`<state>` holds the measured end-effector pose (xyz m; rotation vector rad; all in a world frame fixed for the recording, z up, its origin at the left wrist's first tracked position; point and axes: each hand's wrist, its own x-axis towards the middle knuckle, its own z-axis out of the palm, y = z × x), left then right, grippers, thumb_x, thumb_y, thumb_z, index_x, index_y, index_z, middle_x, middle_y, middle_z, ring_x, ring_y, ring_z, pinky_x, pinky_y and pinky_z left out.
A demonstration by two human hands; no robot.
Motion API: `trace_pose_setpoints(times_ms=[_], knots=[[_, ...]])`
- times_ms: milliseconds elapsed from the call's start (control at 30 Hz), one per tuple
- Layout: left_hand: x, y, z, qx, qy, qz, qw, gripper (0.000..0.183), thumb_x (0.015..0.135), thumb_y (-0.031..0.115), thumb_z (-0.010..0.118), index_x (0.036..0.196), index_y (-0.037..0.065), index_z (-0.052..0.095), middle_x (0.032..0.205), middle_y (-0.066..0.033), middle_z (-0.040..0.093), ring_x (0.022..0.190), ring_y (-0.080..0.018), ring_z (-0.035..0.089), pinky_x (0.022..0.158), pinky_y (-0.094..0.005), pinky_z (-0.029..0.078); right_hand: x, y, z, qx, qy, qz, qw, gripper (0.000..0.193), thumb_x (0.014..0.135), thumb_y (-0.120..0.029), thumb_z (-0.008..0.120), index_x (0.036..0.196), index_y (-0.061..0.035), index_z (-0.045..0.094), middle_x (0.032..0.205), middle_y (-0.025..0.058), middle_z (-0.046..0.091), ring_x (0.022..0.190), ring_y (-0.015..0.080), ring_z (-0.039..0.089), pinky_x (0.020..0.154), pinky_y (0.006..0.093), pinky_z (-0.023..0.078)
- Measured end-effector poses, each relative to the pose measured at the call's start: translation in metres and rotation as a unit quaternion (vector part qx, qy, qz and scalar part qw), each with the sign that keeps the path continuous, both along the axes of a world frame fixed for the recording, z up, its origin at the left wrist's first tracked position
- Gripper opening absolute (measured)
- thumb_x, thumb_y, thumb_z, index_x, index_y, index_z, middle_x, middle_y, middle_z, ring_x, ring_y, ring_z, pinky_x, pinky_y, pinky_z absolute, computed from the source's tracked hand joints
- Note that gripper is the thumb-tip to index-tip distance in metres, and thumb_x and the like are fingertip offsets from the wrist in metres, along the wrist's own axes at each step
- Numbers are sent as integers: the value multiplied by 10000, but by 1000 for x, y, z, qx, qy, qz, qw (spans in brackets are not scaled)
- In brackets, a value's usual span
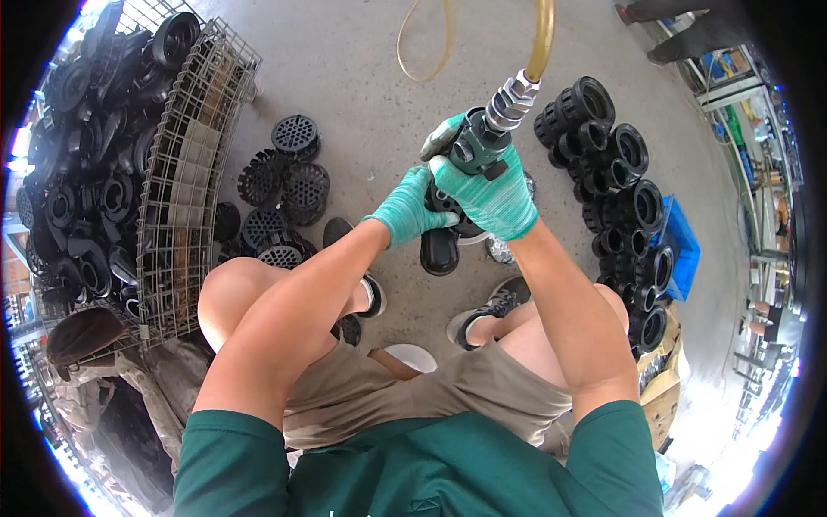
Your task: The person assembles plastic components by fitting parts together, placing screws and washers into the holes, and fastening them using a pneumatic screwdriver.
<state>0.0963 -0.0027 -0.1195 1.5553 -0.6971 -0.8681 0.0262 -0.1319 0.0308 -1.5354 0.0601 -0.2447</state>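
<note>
My right hand (495,194), in a green-and-white knit glove, is closed around a dark air-powered tool (475,146). A silver fitting (513,101) joins the tool to a yellowish air hose (544,39) that rises out of view. Just below and left, my gloved left hand (407,207) grips a black moulded part (440,251) with a rounded oblong end toward me. Most of that part, and the tool's working end, are hidden behind my hands.
Left, a wire mesh cage (185,164) is heaped with black parts (112,198). Round black grates (295,136) lie on the floor beside it. Rows of black ribbed rings (637,207) stand right, with a blue bin (682,250) behind. Another person's legs (698,36) show at far right.
</note>
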Motion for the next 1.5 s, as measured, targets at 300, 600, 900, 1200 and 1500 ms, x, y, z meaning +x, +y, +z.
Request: trace_pose_setpoints(times_ms=[300, 600, 900, 1200, 1500], knots=[[-3, 0, 19, 39, -38, -10, 998, 891, 711, 119, 881, 1455, 26, 400, 1372, -165, 524, 1257, -298, 534, 1100, -407, 439, 5, -8, 18, 22, -16, -18, 999, 269, 853, 33, 674, 1104, -55, 636, 1036, 30, 690, 955, 116, 649, 868, 305, 546], [-6, 5, 42, 106, -144, -56, 982, 841, 798, 120, 825, 1507, 95, 374, 1514, -177, 365, 1373, -332, 453, 1141, -437, 436, 6, -69, 20, -9, -60, -181, 982, 301, 864, 36, 659, 1149, -38, 600, 1026, 76, 711, 801, 110, 648, 732, 270, 543], [-5, 2, 47, 98, -139, -63, 983, 828, 804, 121, 820, 1504, 91, 379, 1491, -178, 422, 1356, -329, 480, 1152, -428, 419, 6, -69, -2, -6, -50, -187, 981, 272, 860, 51, 660, 1109, -57, 638, 1021, 26, 707, 832, 61, 608, 755, 237, 514], [-5, 2, 41, 98, -137, -52, 984, 843, 794, 133, 836, 1506, 98, 386, 1474, -167, 467, 1338, -312, 500, 1133, -420, 431, 5, -60, -1, -26, -40, -115, 992, 176, 844, 35, 657, 998, -48, 643, 957, 20, 692, 890, 91, 631, 825, 269, 524], [-6, 2, 44, 90, -141, -52, 985, 849, 790, 116, 837, 1508, 92, 384, 1475, -166, 466, 1337, -307, 500, 1142, -408, 428, 4, -62, 0, -17, -30, -112, 993, 215, 849, 40, 646, 1042, -55, 650, 995, 37, 706, 894, 90, 632, 826, 281, 529]])
